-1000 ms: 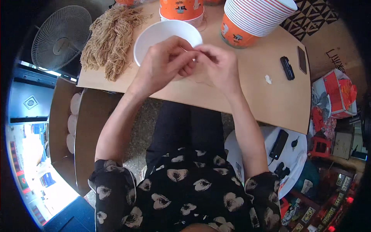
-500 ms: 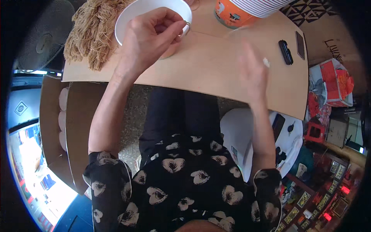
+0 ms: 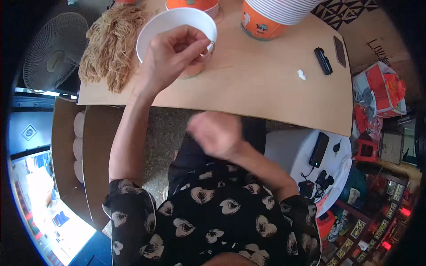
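My left hand (image 3: pixel 166 57) is raised over the near rim of a white-lined paper bucket (image 3: pixel 148 33). Thumb and fingers are pinched together, and a short thin brown strand (image 3: pixel 212 47) curls out beyond the fingertips. A bit of the bucket's orange outside shows under the hand. Over my lap, just off the table's front edge, is my right hand (image 3: pixel 217 133). Motion smears its fingers, so I cannot see whether it holds anything. To the left of the bucket lies a bundle of tan, stringy strands (image 3: pixel 108 51), hanging toward the table's front edge.
A stack of orange paper buckets (image 3: pixel 266 22) stands at the back of the table (image 3: pixel 266 88). A black clip-like object (image 3: pixel 323 61), a dark phone-like slab (image 3: pixel 339 51) and a white scrap (image 3: pixel 301 74) lie at right. A fan (image 3: pixel 55 60) and an open carton (image 3: pixel 97 155) are at left.
My right hand has swung from above the table's right part down and left over my lap. My left hand stays pinched by the bucket. The view has shifted slightly.
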The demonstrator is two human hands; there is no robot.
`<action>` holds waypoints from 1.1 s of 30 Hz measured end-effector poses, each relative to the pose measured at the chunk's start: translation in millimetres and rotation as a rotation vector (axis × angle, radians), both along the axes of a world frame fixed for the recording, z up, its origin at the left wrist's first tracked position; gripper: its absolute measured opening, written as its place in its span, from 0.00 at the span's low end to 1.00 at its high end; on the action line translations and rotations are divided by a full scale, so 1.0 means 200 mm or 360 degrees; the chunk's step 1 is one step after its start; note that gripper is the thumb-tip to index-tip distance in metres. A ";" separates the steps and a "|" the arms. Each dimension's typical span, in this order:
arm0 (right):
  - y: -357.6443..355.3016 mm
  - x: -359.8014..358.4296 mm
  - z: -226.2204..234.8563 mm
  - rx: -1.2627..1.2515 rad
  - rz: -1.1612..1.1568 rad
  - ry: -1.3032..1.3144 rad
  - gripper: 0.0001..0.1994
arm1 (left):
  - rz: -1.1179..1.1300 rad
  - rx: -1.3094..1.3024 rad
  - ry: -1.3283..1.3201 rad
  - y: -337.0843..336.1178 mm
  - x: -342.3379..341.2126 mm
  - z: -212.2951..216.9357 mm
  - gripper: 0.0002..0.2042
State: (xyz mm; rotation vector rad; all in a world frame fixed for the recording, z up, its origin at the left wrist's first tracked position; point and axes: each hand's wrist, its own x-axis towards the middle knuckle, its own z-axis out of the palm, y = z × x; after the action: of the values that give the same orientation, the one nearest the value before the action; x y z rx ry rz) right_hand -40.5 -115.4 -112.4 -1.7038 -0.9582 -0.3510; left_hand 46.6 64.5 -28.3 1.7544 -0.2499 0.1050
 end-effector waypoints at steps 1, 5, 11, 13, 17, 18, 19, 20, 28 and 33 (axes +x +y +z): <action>-0.05 0.05 0.03 0.0216 -0.0396 0.0343 0.10 | -0.0009 0.0001 -0.0018 -0.01 0.00 0.01 0.07; -0.16 0.42 0.31 -0.0022 -0.0525 0.0139 0.20 | -0.0104 0.0041 0.0005 -0.01 0.00 0.02 0.08; -0.17 0.59 0.32 0.0001 -0.0010 0.0398 0.12 | -0.0276 0.0143 0.0111 -0.01 0.03 0.07 0.09; -0.20 0.59 0.34 0.0065 0.0055 0.0572 0.09 | -0.0248 0.0189 0.0102 0.00 0.02 0.08 0.10; -0.29 0.60 0.37 0.0094 0.0109 0.0973 0.08 | -0.0304 0.0061 0.0175 0.00 0.03 0.09 0.16; -0.31 0.60 0.38 0.0047 0.0057 0.0923 0.08 | -0.0342 0.0066 0.0198 0.00 0.03 0.09 0.18; -0.33 0.59 0.39 0.0047 0.0051 0.0922 0.08 | -0.0348 0.0064 0.0197 -0.01 0.03 0.10 0.18; -0.34 0.58 0.40 0.0046 0.0000 0.0965 0.08 | -0.0381 0.0101 0.0264 -0.01 0.03 0.12 0.19; -0.34 0.54 0.48 0.0064 -0.0093 0.0998 0.08 | -0.0503 0.0103 0.0366 -0.08 0.03 0.17 0.18; -0.34 0.54 0.48 0.0187 -0.0075 0.0951 0.10 | -0.0598 0.0120 0.0271 -0.14 0.02 0.20 0.14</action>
State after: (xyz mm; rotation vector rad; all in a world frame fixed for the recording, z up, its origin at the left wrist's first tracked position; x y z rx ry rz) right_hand 67.1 -183.7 -16.4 -1.5878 -0.4481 0.0764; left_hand 49.7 36.1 10.7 1.7501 -0.4579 -0.3275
